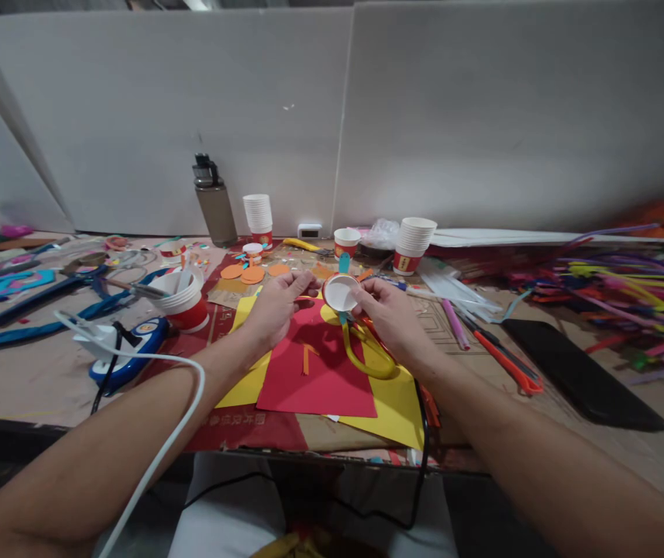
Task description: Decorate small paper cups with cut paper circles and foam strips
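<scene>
A small paper cup [342,294], its white inside facing me, is tilted above the red sheet [320,380]. Teal pieces [344,263] stick out at its top and bottom. My right hand [388,316] grips the cup's right side between thumb and fingers. On the left of the cup, my left hand [280,306] has its thumb and fingertips pressed together; what they hold, if anything, is too small to tell. Yellow-handled scissors [369,353] lie below the cup on the red sheet, which rests over yellow sheets [395,411]. A thin orange strip [306,360] is on the red sheet.
Stacked cups [414,244], another stack [258,217], a bottle [215,205] and orange discs [253,274] stand or lie behind. A cup of tools [186,310] and a white cable [186,418] are left. A red cutter [506,360], black phone [587,376] and pipe cleaners [645,302] lie right.
</scene>
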`<state>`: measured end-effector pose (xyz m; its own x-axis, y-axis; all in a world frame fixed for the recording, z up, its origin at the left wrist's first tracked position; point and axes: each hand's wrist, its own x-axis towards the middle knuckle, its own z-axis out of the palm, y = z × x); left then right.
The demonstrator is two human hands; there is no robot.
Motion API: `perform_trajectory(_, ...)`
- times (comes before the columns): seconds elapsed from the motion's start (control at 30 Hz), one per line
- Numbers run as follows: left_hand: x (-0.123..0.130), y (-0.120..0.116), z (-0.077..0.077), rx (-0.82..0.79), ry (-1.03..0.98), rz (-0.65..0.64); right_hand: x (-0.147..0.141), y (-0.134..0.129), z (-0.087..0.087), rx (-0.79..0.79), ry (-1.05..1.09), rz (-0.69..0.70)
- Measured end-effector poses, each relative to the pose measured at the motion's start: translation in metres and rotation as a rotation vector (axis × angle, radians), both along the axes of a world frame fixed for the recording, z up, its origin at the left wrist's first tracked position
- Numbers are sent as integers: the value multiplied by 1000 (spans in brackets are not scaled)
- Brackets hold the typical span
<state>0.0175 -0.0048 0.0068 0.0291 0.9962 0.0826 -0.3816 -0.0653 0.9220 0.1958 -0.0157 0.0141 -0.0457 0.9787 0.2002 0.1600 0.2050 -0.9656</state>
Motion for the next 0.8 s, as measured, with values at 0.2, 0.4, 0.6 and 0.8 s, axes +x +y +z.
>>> perform_trajectory(0.2,2,0,0,22,-4,-33,0,0,-3,8,-11,41)
perform_trajectory(0.4,3,-1,-3,26,-26,-73,0,1,-4,64,-77,45)
perform_trajectory(0.6,2,-1,-4,46,-28,-66,-1,-1,-3,73,-99,50)
perform_trajectory(0.8,3,-2,-3,54,-24,-48,-1,0,-6,71,-62,61)
